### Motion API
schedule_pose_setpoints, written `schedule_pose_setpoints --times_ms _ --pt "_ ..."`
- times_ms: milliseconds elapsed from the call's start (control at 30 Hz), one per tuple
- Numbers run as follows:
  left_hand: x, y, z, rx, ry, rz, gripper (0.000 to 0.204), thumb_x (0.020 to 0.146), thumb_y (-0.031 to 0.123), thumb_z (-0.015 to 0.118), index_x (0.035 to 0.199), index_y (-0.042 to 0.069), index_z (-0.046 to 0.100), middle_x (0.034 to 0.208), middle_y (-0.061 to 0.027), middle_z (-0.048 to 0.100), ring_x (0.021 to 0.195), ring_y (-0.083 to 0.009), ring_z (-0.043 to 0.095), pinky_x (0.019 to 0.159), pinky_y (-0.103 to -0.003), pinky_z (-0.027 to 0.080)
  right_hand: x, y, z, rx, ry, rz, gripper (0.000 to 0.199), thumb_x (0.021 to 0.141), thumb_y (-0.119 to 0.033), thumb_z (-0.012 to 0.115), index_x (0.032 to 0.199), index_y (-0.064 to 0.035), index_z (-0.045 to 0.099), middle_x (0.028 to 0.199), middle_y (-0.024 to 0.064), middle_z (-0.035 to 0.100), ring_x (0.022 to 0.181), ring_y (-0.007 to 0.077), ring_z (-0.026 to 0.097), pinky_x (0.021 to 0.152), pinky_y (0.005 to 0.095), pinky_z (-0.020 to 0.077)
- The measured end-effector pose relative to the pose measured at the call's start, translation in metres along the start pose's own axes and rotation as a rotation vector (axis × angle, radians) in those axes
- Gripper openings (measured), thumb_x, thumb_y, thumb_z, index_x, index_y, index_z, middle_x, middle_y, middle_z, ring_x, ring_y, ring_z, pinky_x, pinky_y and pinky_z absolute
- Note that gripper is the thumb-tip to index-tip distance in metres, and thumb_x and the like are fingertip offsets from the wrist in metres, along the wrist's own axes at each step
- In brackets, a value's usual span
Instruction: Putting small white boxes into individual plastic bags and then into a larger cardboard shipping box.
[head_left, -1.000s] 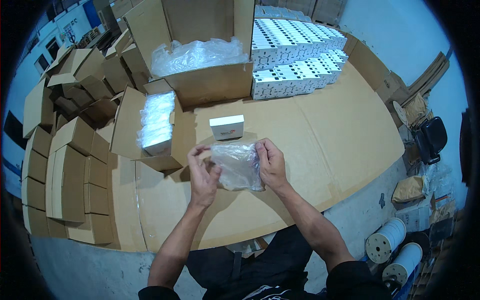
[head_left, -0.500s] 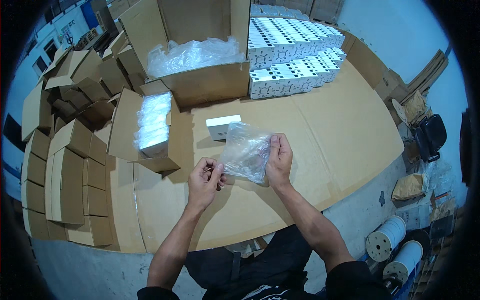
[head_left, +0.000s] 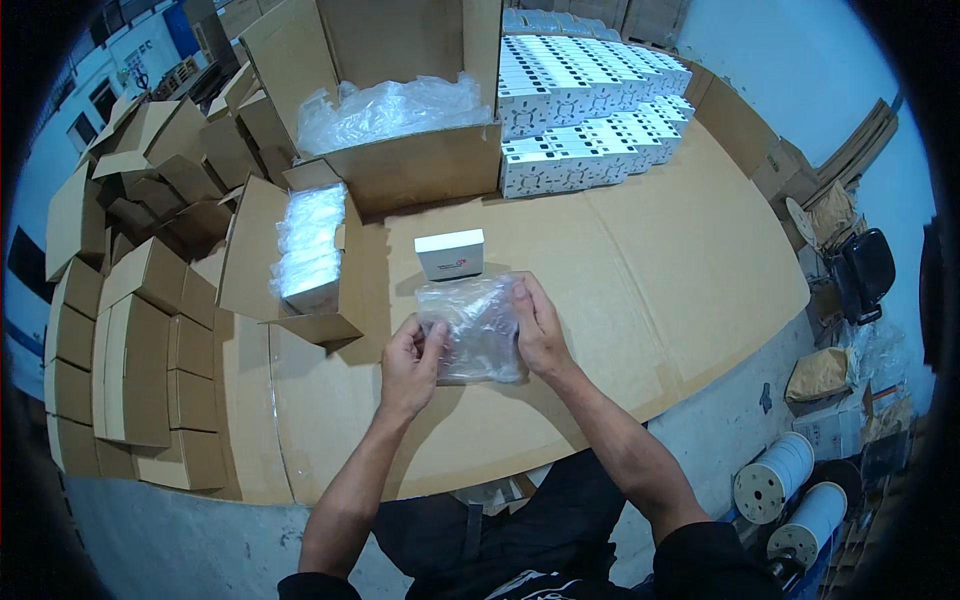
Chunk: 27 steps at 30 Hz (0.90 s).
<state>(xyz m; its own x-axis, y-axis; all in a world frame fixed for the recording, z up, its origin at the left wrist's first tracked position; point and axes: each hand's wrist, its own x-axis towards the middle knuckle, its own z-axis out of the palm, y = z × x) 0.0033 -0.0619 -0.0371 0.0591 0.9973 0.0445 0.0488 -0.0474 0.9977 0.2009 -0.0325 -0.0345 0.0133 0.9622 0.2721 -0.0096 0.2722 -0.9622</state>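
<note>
A clear bubble-wrap bag (head_left: 478, 330) is stretched between my two hands above the cardboard-covered table. My left hand (head_left: 410, 362) is closed on its left side, thumb on top. At the upper right corner my right hand (head_left: 540, 325) pinches the plastic. Just beyond the bag stands a small white box (head_left: 449, 256), untouched, with small printing on its near face. To the left, an opened carton (head_left: 352, 290) holds a row of white boxes in clear wrap (head_left: 308, 245).
A large open carton (head_left: 410, 165) at the back holds more clear plastic bags (head_left: 395, 110). Right of it, many white boxes (head_left: 570, 165) are stacked in rows. Brown cartons (head_left: 140, 370) are piled at the left edge. Cable spools (head_left: 775, 475) stand on the floor at right.
The bag has come nearer to me and lies flatter, spread squarely between my hands. My right hand moved left and slightly down. The white box now shows more of its front.
</note>
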Motion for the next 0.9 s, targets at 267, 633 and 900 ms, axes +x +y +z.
schedule_pose_setpoints --times_ms 267,633,900 --pt "-0.002 0.010 0.011 0.119 0.258 0.138 0.022 0.105 0.024 0.055 0.102 0.002 0.054 0.076 -0.0027 0.060 0.069 -0.0094 0.056 0.061 -0.029 0.047 -0.014 -0.009 0.023 -0.117 0.020 0.038 0.026 0.103 -0.020 0.059 0.117 0.0006 0.053 0.085 0.0103 0.067 0.067 0.0147 0.064 0.058 0.0320 0.0487" --pt "0.008 -0.002 0.000 0.085 0.435 0.296 0.022 0.108 0.023 0.050 0.105 0.002 0.052 0.079 0.0011 0.055 0.067 -0.0066 0.046 0.059 -0.024 0.040 -0.017 -0.006 0.021 -0.153 0.087 0.029 0.020 0.105 -0.021 0.054 0.109 -0.0013 0.055 0.065 0.0040 0.057 0.057 0.0103 0.054 0.053 0.0288 0.0432" --pt "0.000 0.017 0.011 0.000 0.122 0.228 0.042 0.089 0.015 0.079 0.120 0.003 0.054 0.098 -0.0041 0.065 0.089 -0.0115 0.063 0.078 -0.028 0.053 -0.012 -0.006 0.018 0.004 0.021 0.099 0.025 0.105 -0.027 0.057 0.100 -0.0029 0.060 0.069 -0.0030 0.058 0.058 0.0049 0.052 0.052 0.0242 0.0425"
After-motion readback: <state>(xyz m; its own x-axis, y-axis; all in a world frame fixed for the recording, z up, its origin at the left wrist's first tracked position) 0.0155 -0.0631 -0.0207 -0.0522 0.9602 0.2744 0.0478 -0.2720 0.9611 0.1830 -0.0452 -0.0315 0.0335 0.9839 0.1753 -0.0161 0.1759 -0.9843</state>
